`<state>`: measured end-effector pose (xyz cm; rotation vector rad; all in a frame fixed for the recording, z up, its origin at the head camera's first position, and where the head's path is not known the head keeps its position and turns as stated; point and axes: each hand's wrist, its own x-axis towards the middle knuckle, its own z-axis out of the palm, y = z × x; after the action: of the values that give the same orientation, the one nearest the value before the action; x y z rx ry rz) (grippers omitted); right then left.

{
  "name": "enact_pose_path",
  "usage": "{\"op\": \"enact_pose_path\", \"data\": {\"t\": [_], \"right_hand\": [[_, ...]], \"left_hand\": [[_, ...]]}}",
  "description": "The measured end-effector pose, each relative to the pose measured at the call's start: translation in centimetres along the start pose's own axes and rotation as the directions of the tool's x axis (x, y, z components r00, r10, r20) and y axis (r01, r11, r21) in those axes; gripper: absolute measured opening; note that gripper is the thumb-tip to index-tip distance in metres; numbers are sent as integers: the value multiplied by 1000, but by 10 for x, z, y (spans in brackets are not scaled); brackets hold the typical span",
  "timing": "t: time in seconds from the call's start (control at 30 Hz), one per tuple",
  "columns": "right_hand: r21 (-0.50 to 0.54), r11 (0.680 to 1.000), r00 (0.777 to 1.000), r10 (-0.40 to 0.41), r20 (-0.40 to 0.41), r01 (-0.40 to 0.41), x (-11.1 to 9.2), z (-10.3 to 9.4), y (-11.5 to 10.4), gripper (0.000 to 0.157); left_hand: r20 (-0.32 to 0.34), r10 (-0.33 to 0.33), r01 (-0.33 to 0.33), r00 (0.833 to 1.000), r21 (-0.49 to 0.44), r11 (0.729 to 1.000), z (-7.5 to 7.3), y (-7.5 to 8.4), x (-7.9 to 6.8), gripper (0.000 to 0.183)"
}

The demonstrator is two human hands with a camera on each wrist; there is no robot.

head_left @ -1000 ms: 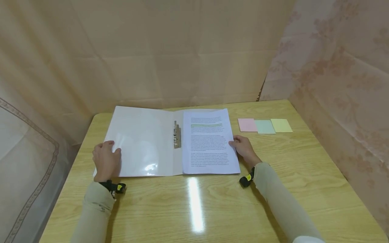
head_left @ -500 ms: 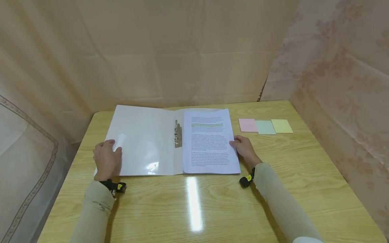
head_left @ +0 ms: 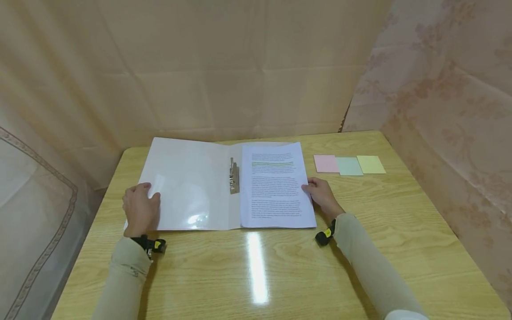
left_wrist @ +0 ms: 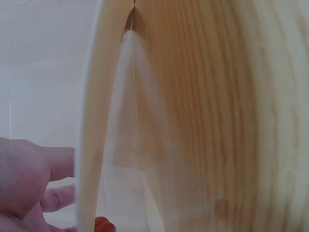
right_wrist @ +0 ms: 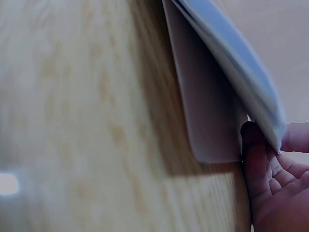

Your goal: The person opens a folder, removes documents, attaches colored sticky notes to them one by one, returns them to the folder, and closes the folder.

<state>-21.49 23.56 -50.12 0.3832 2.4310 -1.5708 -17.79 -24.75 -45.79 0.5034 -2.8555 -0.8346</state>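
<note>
An open white lever-clip folder (head_left: 180, 186) lies on the wooden table. Its metal clip (head_left: 234, 178) sits near the spine. My left hand (head_left: 140, 209) grips the left cover at its outer edge; in the left wrist view, fingertips (left_wrist: 104, 225) show on the cover's underside, which stands off the wood. On the right half of the folder rests a stack of printed paper (head_left: 276, 191), the top sheet marked with green highlighted lines. My right hand (head_left: 322, 195) pinches the stack's right edge, thumb on top. In the right wrist view, the stack is lifted at an angle from the cover (right_wrist: 207, 116) below.
Pink (head_left: 326, 164), green (head_left: 350, 166) and yellow (head_left: 371, 164) sticky note pads lie in a row right of the folder. The wooden table (head_left: 200, 275) ends at curtains (head_left: 240, 89) behind and at both sides.
</note>
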Motion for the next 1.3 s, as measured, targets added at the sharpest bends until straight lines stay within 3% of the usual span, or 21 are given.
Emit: {"op": "enact_pose_path", "data": {"t": [0.2,0.47,0.77,0.93,1.17,1.3], "right_hand": [[12,1000,1000,2,-4,-2,0,0,-3,39],[16,1000,1000,13,-11,-13,1,-1,-4,36],[19,1000,1000,24,-20,-24,2,-3,-8,37],[4,1000,1000,12,-26,-12,1,-6,-9,37],[-13,1000,999,5,-40,-6,-1,-9,-8,38],[-18,1000,999,4,-42,-5,-1,-10,-7,37]], "left_hand": [[-50,38,-40,998,-46,998,-2,0,-2,46],[-78,-10,3,997,-98,995,-5,3,-2,46],[-96,-54,43,994,-106,993,-7,7,-2,45],[-120,-33,22,992,-95,995,-8,7,0,46],[-146,-39,27,988,-88,996,-17,8,0,65],[-171,-4,-5,985,-51,999,-22,4,3,65]]}}
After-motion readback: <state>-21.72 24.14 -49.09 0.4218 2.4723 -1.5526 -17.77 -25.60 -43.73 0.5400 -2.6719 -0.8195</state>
